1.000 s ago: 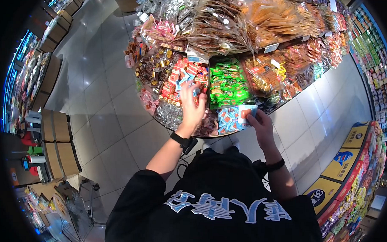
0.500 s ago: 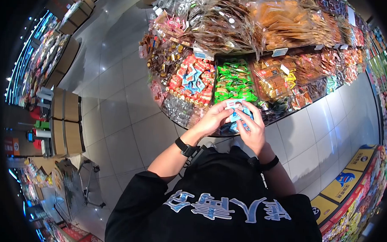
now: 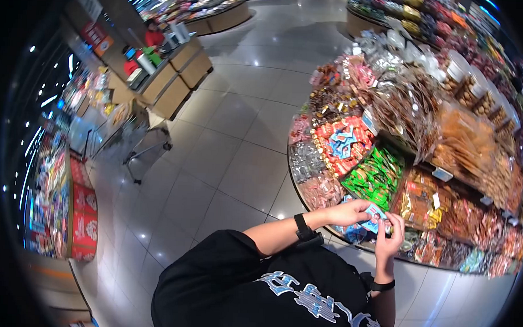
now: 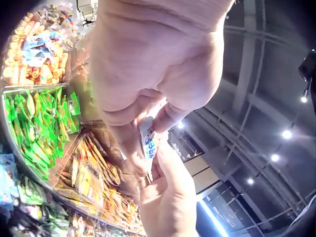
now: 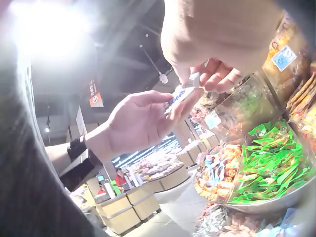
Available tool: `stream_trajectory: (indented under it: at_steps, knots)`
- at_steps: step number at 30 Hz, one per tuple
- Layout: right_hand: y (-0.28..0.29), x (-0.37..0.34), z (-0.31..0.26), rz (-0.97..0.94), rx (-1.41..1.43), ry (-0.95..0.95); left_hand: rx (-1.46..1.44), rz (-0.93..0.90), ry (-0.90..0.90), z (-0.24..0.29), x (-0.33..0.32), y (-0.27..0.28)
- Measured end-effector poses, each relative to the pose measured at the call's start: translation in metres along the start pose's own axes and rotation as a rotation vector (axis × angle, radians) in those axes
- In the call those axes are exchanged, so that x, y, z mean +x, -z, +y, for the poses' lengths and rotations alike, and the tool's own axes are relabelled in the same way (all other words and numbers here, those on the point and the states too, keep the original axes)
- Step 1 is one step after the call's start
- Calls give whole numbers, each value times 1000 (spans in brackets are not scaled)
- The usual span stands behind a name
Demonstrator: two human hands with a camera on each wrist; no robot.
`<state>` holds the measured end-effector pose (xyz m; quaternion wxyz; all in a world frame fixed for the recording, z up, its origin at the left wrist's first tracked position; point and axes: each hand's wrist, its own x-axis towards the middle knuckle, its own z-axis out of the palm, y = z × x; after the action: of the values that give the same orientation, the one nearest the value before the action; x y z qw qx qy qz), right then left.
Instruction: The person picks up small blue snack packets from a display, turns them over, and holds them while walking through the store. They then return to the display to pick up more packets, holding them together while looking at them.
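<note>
Both hands meet at a small blue-and-white snack packet (image 3: 376, 216) above the front edge of the candy display. My left hand (image 3: 349, 213) pinches one side of it between thumb and fingers. The right hand (image 3: 390, 236) pinches the other side, its fingertips close to the left ones. Seen from the left wrist, the packet (image 4: 149, 140) stands nearly edge-on, with blue print showing. In the right wrist view the packet (image 5: 183, 94) lies along the left fingers, and the right thumb and finger hold its end. Below the hands is a compartment of blue packets (image 3: 351, 230).
Green packets (image 3: 376, 178) fill a compartment behind the hands. Left of them are red-wrapped sweets (image 3: 336, 157) with several blue packets on top. Large bagged snacks (image 3: 464, 133) rise at the back. A shopping cart (image 3: 138, 150) and a counter (image 3: 178, 74) stand across the tiled floor (image 3: 239, 139).
The left hand came over from above the red sweets to the packet in the right hand, and both hands now hold it. The head view has turned left, shifting the display right.
</note>
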<state>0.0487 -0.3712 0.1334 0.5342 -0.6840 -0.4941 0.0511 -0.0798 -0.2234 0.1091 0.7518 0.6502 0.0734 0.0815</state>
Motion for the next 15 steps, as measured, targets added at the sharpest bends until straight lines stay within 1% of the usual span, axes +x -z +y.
stream_trajectory:
  at_steps: [1, 2, 3, 5, 7, 8, 11, 12, 15]
  knots:
    - [3, -2, 8, -53, 81, -58, 36, 27, 37, 1, -2, -4]
    - [2, -5, 18, -80, 226, -118, 57, 37, 58, 2, -6, -7]
    - [2, -6, 19, -100, 360, -193, 56, 100, 12, 3, -11, -15]
    - [3, -4, 21, -149, 436, -252, 61, 165, 85, 10, -18, -23]
    - [4, -9, 25, -294, 553, -336, 178, 218, 26, 7, -27, -29]
    - [3, -10, 25, -314, 532, -316, 236, 241, -1, 5, -30, -33]
    - [-5, -16, 28, -309, 525, -291, 260, 297, 4, -2, -37, -35]
    - [-7, -16, 31, -313, 469, -258, 254, 316, 7, -1, -39, -36]
    - [-12, -17, 25, -303, 417, -173, 209, 332, 73, 9, -48, -37]
